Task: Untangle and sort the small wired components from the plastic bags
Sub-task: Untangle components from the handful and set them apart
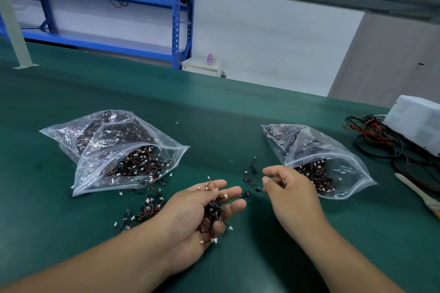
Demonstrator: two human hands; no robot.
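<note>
Head view: the tangle of wired components [213, 211] lies in the upturned left hand [188, 214], whose fingers are spread and point right at the right hand [289, 189] just beside it. That hand's fingers are curled, but I cannot tell whether they pinch anything. Loose pieces [248, 181] sit on the desk [238, 126] between the hands, so the right hand looks best placed to draw a wire out rightward.
</note>
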